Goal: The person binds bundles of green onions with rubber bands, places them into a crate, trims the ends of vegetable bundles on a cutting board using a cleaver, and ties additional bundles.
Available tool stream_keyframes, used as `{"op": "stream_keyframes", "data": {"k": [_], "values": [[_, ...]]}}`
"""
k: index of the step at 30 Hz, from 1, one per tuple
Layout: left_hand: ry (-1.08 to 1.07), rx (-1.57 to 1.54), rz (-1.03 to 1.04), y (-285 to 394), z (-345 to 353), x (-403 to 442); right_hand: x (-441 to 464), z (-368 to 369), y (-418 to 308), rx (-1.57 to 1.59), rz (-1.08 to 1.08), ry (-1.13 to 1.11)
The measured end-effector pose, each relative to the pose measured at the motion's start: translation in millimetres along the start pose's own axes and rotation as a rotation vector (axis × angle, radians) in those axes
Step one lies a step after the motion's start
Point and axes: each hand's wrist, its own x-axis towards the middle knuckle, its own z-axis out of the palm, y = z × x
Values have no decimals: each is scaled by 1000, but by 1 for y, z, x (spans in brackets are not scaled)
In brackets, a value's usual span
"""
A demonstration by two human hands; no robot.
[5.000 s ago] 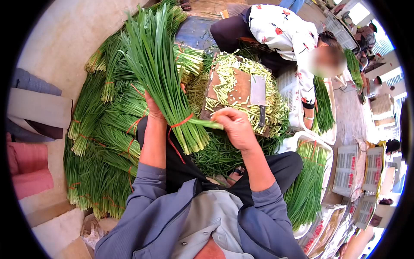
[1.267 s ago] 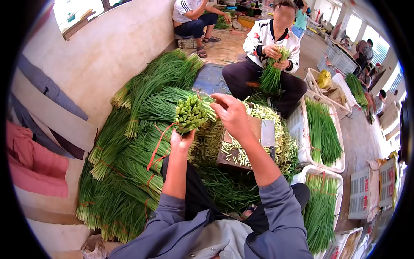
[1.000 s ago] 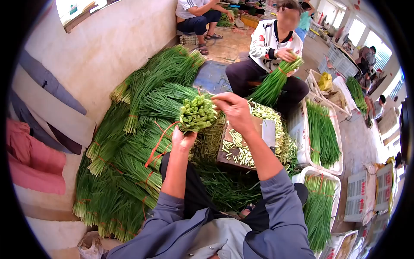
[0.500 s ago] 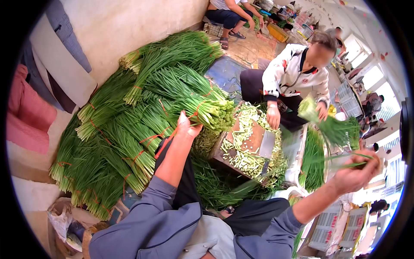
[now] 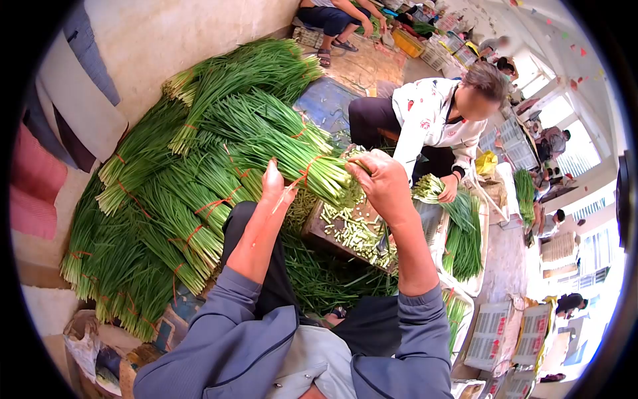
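A bundle of garlic chives (image 5: 325,176), tied with a red band, lies across the near edge of the green pile, pale cut ends pointing right. My left hand (image 5: 274,189) grips it from below near the band; its fingers are partly hidden behind the stalks. At the cut ends, my right hand (image 5: 382,179) is closed with thumb and fingertips against the stalks. Below sits a wooden chopping block (image 5: 319,229) strewn with short cut stalk pieces (image 5: 349,233). My right forearm hides most of the block's right side and the cleaver.
Many tied chive bundles (image 5: 159,233) are heaped against the wall at left. Opposite, a co-worker (image 5: 432,120) holds a small bunch (image 5: 428,189) over a white crate of chives (image 5: 465,246). Loose greens (image 5: 332,282) cover the floor by my legs. Stacked crates (image 5: 492,332) stand at right.
My right hand has come in from the far right, where it held a few loose green stalks, to the bundle's cut ends. The co-worker has lowered their bunch towards the crate.
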Motion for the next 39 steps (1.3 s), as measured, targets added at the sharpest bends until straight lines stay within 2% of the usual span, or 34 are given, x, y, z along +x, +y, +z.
{"op": "stream_keyframes", "data": {"k": [1,3,5,7,8,11,12,14,15,16,17,18,20,21,22,24,25,27,30,31,33,34,35,37,38,39], "values": [[19,5,-4,-1,3,-2,-1,1,-2,-3,7,3],[8,8,-25,-2,-2,0,-1,1,-4,-211,-43,48],[11,12,13,-6,-10,8,-3,-7,-2,-225,-94,86],[-20,15,18,-5,-17,14,-10,-27,7,60,-124,314],[9,10,5,-1,-14,11,-14,-57,-15,221,21,385],[73,-37,-29,12,-8,2,-47,-143,3,165,295,985],[96,-95,-59,18,-2,-3,-59,-174,-1,279,265,1093],[194,-206,-119,27,9,-8,-87,-198,-3,255,204,1252],[193,-200,-114,28,4,-4,-98,-188,-7,187,248,1223],[176,-208,-117,27,-8,6,-119,-163,3,-21,175,1060],[158,-216,-119,28,-14,12,-138,-134,10,-58,157,830],[247,-242,-113,30,-7,7,-157,-93,13,-8,187,489],[208,-252,-124,30,-11,6,-199,-17,24,153,137,-437],[166,-267,-142,28,-11,7,-206,8,28,220,89,-682],[225,-258,-160,28,-5,3,-191,13,18,273,202,-689],[178,-253,-175,25,-3,4,-158,18,18,283,334,-224],[143,-249,-191,24,-9,1,-126,2,2,262,347,-122],[131,-177,-181,16,-5,-3,-74,-16,-14,95,42,169],[100,-99,-223,6,4,-11,-11,-63,-51,-138,-143,250],[101,-97,-229,2,3,-13,0,-59,-52,-140,-138,250],[122,-38,-197,-7,3,-16,22,-48,-55,-231,-277,311],[134,-11,-193,-9,8,-21,27,-25,-45,-250,-274,111],[137,-12,-196,-12,8,-23,23,2,-28,-331,-206,-227],[171,-32,-218,-9,12,-23,19,-2,-21,-207,-175,-18],[50,-14,-206,-9,12,-24,20,-18,-15,-122,-136,48],[62,-26,-204,-9,11,-27,22,-37,-22,-27,-91,109]]}}
